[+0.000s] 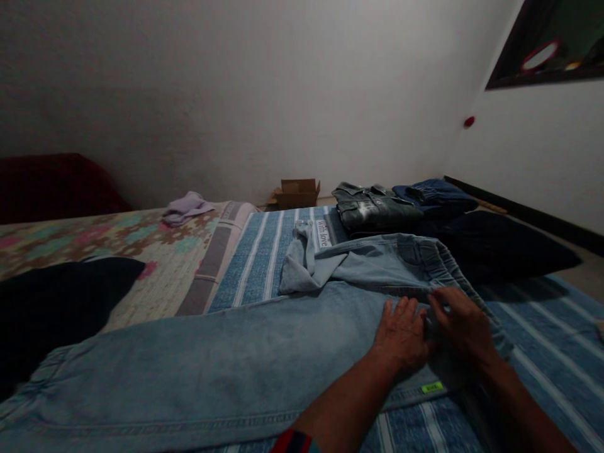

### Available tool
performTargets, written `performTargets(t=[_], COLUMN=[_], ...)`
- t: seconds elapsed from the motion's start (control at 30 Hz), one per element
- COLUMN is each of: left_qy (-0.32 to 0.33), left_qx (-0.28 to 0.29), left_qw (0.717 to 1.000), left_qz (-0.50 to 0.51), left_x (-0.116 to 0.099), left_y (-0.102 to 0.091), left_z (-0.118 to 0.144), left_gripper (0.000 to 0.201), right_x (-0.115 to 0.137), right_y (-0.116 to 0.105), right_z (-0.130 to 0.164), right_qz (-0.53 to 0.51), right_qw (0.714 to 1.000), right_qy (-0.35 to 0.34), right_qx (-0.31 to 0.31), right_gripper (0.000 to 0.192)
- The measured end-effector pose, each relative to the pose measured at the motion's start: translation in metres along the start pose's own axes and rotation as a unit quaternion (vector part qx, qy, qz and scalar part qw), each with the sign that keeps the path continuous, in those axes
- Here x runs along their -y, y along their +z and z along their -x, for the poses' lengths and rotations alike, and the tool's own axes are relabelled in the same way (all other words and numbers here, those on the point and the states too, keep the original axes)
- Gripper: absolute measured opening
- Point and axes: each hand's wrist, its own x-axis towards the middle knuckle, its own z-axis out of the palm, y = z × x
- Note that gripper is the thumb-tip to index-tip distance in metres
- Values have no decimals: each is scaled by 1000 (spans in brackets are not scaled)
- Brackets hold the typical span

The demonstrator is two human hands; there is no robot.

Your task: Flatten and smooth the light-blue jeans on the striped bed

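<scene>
Left hand [401, 336] spread flat on light jeans [226, 358], right hand [465, 327] pinching their waistband [443, 267].

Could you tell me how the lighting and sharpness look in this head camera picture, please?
Head view: dim overall, with dark corners; the black garment at left loses all detail; the light blue jeans and both hands, left hand and right hand, stay readable; the edges bend outward from the wide lens; no glare.
</scene>
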Motion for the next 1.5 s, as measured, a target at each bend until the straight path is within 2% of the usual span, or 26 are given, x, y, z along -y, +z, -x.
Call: performTargets(t=[0.1,0.27,0.4,0.63,0.8,0.9,1.03,1.17,1.4,1.5], left_qy=[22,37,37,17,10,13,4,-51,-170,-278], left_qx=[-1,-12,-21,-64,-92,-129,-211,-280,-322,-303], left_qw=[1000,999,999,998,996,991,977,957,925,901], left_qz=[-8,-11,-13,20,12,9,-3,-49,-110,-138], left_x=[-2,-2,-1,5,16,26,45,71,114,124], left_y=[-6,-14,-12,-10,-11,-17,-37,-63,-112,-131], left_z=[0,3,3,-3,2,7,11,13,26,33], left_gripper=[59,59,58,51,26,20,19,15,22,21], right_x=[23,43,41,23,20,19,17,17,18,17], right_y=[8,9,13,35,43,46,50,50,49,51], right_z=[1,-1,-1,7,9,10,12,12,12,12], right_qz=[-139,-231,-250,-272,-240,-210,-175,-165,-157,-160], right_qw=[989,968,961,946,958,969,981,983,985,984], right_qy=[-3,59,95,172,149,120,74,60,57,55], right_qx=[51,73,65,40,48,45,46,46,48,47], right_gripper=[22,23,25,34,36,35,34,33,33,33])
